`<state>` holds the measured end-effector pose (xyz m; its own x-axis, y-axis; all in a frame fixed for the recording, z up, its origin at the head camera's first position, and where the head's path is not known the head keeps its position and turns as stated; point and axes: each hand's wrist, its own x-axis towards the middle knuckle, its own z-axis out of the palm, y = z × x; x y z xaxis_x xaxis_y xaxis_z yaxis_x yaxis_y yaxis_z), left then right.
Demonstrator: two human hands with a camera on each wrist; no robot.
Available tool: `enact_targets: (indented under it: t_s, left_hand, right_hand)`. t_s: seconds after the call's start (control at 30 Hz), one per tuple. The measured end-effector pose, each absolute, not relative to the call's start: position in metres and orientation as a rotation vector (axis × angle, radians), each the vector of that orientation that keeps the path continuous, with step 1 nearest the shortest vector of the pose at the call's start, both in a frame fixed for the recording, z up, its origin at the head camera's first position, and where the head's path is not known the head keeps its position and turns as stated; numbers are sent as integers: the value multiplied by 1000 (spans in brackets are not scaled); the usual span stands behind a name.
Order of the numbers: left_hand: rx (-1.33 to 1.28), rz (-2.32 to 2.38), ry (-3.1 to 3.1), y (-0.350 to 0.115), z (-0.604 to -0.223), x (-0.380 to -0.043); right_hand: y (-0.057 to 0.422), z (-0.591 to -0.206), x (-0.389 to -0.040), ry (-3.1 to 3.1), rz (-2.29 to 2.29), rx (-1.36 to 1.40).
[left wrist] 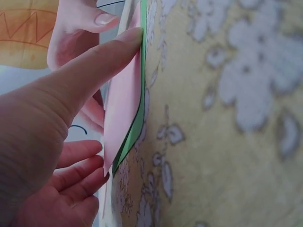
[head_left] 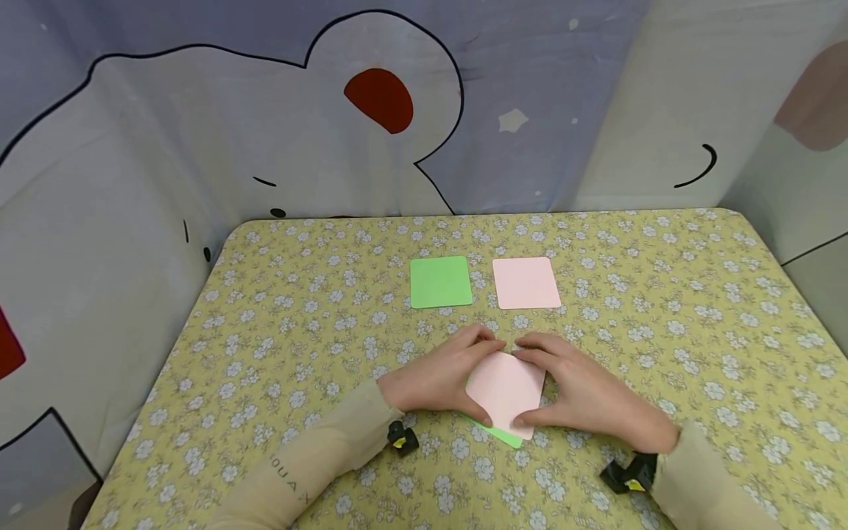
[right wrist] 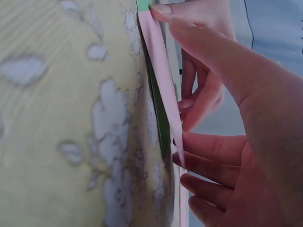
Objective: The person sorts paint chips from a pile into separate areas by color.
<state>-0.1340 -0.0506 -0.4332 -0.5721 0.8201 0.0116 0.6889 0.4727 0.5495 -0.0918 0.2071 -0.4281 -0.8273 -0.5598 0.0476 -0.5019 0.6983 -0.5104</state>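
Near the front of the table, a pink square card (head_left: 506, 394) lies over a green square card (head_left: 507, 436), whose edge shows along the near left side. My left hand (head_left: 447, 372) grips the pink card at its left, thumb at the near edge and fingers by the far corner. On the other side my right hand (head_left: 583, 383) holds it the same way. Both wrist views show the pink card (left wrist: 124, 99) slightly raised from the green card (right wrist: 160, 113) at one end, with a narrow gap between them.
Farther back, another green square card (head_left: 440, 282) lies flat, left of another pink square card (head_left: 526, 283). A yellow floral cloth (head_left: 298, 316) covers the table. Behind it hangs a printed curtain (head_left: 265, 125). Each wrist wears a small black device (head_left: 402, 439).
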Motion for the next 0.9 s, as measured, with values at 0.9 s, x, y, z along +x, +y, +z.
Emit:
enact_targets:
  t_s: [0.9]
  left_hand:
    - [1222,698,2501,-52,-430,-136]
  right_hand:
    - [198,-419,-91,2835,-680,-949]
